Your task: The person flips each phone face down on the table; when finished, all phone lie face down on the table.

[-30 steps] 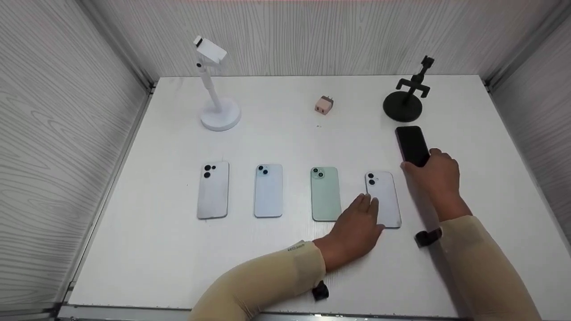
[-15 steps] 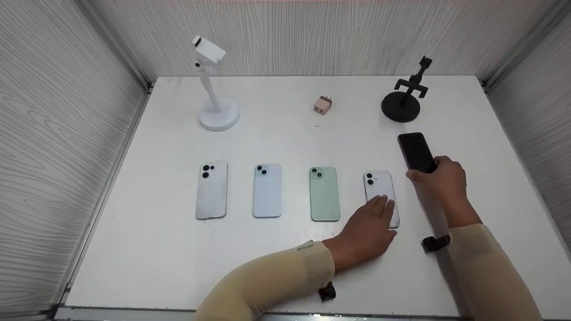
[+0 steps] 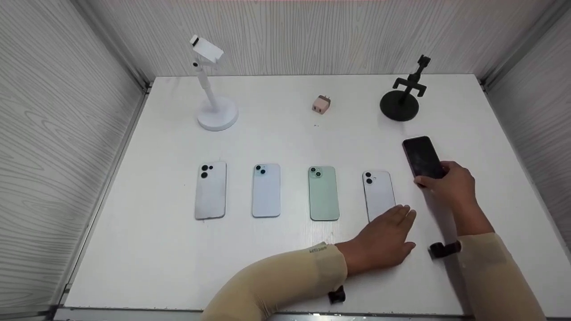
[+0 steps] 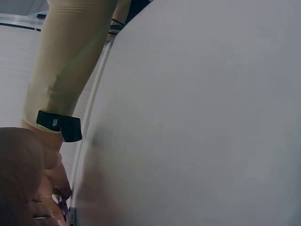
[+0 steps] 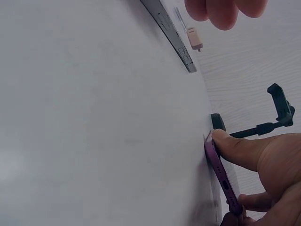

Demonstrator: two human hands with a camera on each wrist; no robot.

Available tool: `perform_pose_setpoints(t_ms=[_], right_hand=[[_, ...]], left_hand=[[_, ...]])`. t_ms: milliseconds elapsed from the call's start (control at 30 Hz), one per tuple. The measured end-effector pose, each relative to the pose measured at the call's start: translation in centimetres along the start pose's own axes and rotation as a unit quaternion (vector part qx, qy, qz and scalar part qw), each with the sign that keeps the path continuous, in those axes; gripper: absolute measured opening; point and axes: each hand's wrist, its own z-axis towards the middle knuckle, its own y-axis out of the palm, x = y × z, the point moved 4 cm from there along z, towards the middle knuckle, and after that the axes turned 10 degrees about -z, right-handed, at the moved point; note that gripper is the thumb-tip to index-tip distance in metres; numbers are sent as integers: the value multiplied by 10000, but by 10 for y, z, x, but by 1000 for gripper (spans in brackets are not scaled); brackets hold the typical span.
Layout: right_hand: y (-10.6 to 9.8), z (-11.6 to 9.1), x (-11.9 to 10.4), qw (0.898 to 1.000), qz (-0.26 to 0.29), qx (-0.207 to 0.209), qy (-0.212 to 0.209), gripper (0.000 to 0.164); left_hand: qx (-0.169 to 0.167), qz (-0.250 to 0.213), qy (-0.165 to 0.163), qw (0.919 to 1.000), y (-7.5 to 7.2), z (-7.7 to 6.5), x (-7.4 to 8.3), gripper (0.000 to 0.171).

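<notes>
My right hand (image 3: 455, 185) grips the lower end of a dark-screened phone (image 3: 423, 156) between thumb and fingers, screen up, close over the table. In the right wrist view its purple edge (image 5: 221, 174) shows, with the thumb on one side and fingers on the other. My left hand (image 3: 383, 238) has its fingers straight and overlaps the lower end of a white phone (image 3: 379, 194), which lies camera side up. Left of that, a green phone (image 3: 324, 194), a light blue phone (image 3: 266, 191) and a silver-grey phone (image 3: 211, 190) lie in a row, backs up.
Behind the dark-screened phone stands a black phone stand (image 3: 399, 105). A white stand (image 3: 217, 113) is at the back left, and a pink charger plug (image 3: 321, 104) lies between them. Wood-grain panels (image 3: 294, 38) enclose the back and sides of the white table (image 3: 147, 249).
My right hand has drawn the dark-screened phone toward me and slightly right, away from the black stand. My left hand has slid right, uncovering more of the white phone.
</notes>
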Motion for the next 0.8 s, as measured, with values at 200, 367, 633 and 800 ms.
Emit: perform_pose_setpoints(t_ms=[200,367,633,800], right_hand=[[-5,-7,8,9998,128,-148,-7,95],[-8,-14,15,9996,182,-215,48,97],[-11,-27,27,9996,198,-169,120,97],[-13,-36,32,9997,232,-38,119,92]], left_hand=[[-62,-345,-117,9993,2,3,-2,72],[-32,-423,-133,9990,2,6,-4,72],[-22,-503,-73,9987,2,11,-2,73],[26,-476,-65,9988,-2,15,1,74]])
